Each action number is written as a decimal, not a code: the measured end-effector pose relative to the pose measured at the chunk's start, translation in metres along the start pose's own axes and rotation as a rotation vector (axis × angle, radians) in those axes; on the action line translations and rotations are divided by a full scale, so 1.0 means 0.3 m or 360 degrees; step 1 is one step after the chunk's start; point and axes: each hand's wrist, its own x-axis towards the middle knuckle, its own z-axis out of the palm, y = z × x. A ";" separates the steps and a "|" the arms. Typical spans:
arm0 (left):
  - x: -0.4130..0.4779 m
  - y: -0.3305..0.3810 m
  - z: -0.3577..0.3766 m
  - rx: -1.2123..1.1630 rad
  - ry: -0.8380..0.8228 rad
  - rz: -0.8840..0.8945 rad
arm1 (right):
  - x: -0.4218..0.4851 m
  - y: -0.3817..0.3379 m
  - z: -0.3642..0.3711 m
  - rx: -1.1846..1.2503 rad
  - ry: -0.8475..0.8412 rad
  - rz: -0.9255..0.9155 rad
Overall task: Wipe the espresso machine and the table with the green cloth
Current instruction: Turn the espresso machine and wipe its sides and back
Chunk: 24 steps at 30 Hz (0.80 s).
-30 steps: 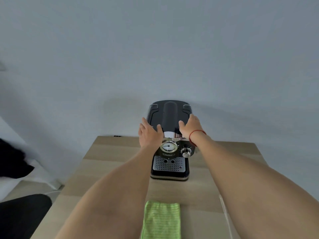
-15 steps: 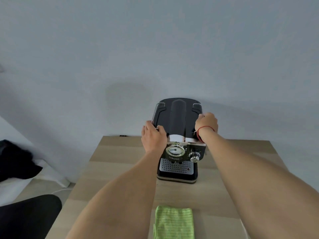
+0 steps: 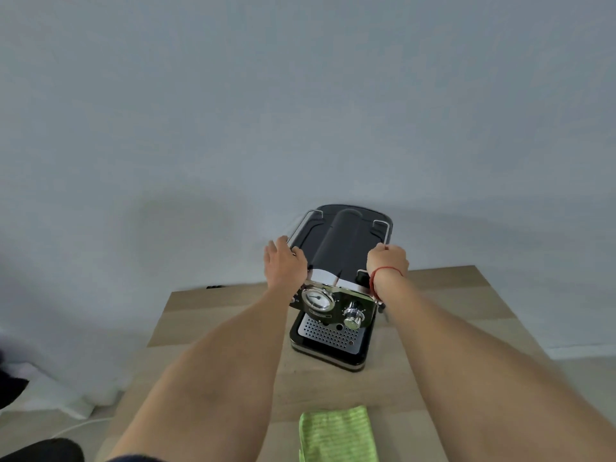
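Right hand (image 3: 387, 261) grips the espresso machine (image 3: 340, 248), fingertips hidden.

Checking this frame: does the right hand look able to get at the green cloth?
Probably yes. The green cloth lies uncovered on the table, close to the person. The right hand would first have to release the espresso machine rail it grips.
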 end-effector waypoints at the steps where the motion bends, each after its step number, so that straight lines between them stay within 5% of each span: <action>1: -0.007 -0.001 0.004 -0.0049 0.0007 -0.0092 | -0.001 -0.003 -0.007 0.0008 -0.0021 0.0010; 4: -0.046 -0.015 0.010 -0.0183 0.0088 -0.0312 | 0.017 -0.017 -0.028 0.0016 -0.0039 0.0046; 13: -0.077 -0.042 0.031 -0.0202 0.0240 -0.0054 | 0.082 -0.105 -0.048 -0.0357 -0.0117 -0.0181; 24: 0.005 -0.034 -0.036 -0.0202 0.0112 0.0085 | 0.045 -0.051 -0.039 0.0314 -0.0185 0.0026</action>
